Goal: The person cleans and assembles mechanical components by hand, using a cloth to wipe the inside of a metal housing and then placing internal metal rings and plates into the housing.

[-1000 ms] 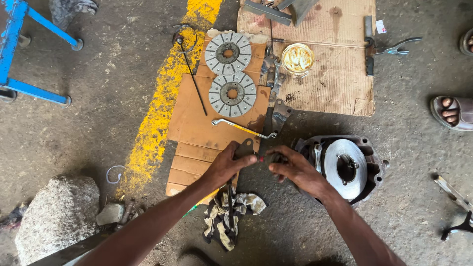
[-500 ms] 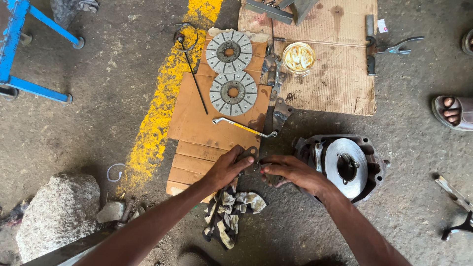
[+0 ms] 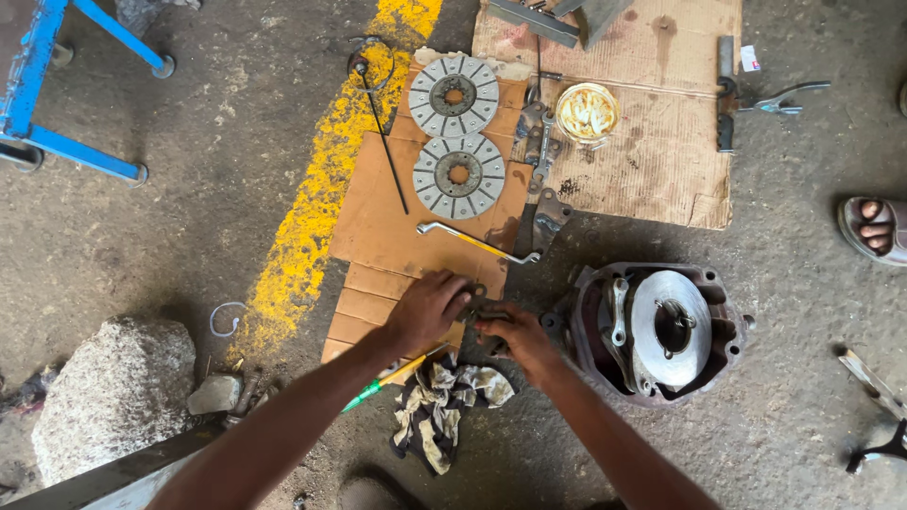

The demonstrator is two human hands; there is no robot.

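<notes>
My left hand [image 3: 427,308] and my right hand [image 3: 510,332] meet over the near edge of a sheet of cardboard [image 3: 378,227] on the floor. Between their fingers is a small dark metal part [image 3: 475,300], mostly hidden; both hands touch it. A checked rag [image 3: 444,401] lies just below them, with a green-and-yellow handled tool [image 3: 392,376] poking out from under my left forearm. A round metal housing [image 3: 657,331] with a shiny plate sits right of my right hand.
Two grey friction discs [image 3: 455,94] [image 3: 460,176], a long spanner [image 3: 477,244], a thin rod [image 3: 383,123] and an open tin [image 3: 587,111] lie on cardboard. A rock [image 3: 104,392] sits left, a blue frame [image 3: 57,85] far left, another person's sandalled foot [image 3: 874,227] right.
Both hands have shifted slightly toward me along the cardboard's edge and stay closed in around the small part. The view has tilted a little.
</notes>
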